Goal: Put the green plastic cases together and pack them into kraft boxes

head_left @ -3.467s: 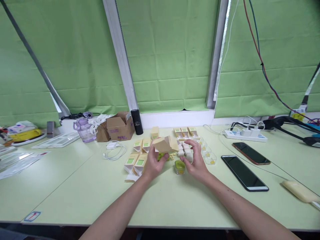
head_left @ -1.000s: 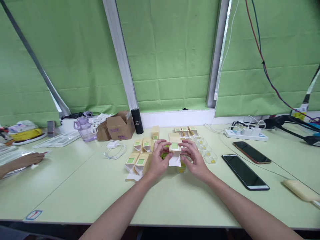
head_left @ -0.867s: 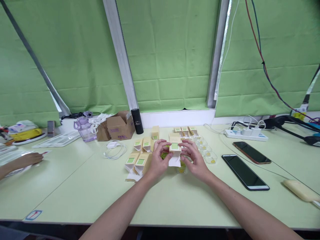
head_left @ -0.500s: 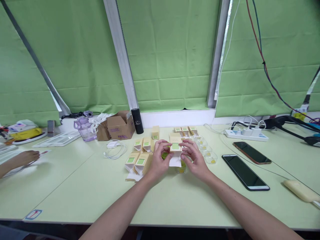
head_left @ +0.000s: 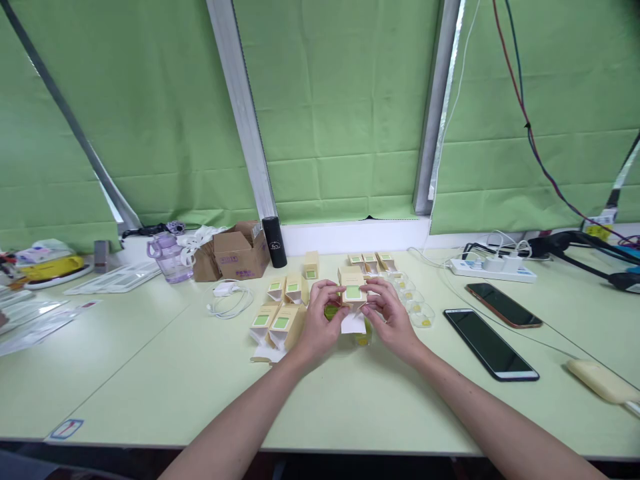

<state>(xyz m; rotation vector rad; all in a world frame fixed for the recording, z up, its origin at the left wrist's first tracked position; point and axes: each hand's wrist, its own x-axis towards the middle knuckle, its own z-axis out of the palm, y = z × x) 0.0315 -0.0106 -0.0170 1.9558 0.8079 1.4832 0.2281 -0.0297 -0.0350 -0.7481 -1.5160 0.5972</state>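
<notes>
Between my two hands is a small cream cardboard box [head_left: 352, 279] with a green label and a white flap hanging open at the near end. My left hand [head_left: 324, 313] grips its left side, fingertips on top and thumb beneath. My right hand [head_left: 391, 315] pinches the right side in the same way. Under the hands, partly hidden, lie green and yellow round items [head_left: 363, 335]. Several open boxes [head_left: 281, 325] stand to the left, with one more box [head_left: 311, 265] behind them. Farther back are other open boxes [head_left: 370, 261], and clear plastic cups [head_left: 419, 311] sit by my right hand.
Two phones [head_left: 491, 345] and a cream power bank [head_left: 603, 380] lie on the right. Behind them is a power strip [head_left: 493, 268]. At the back left stand a brown carton [head_left: 241, 252], a black bottle [head_left: 275, 242], a purple jug [head_left: 171, 258] and a white charger cable [head_left: 230, 297].
The held box has shifted very slightly, with its flap a little to the right. At the far left, another person's hand has pulled back nearly out of view.
</notes>
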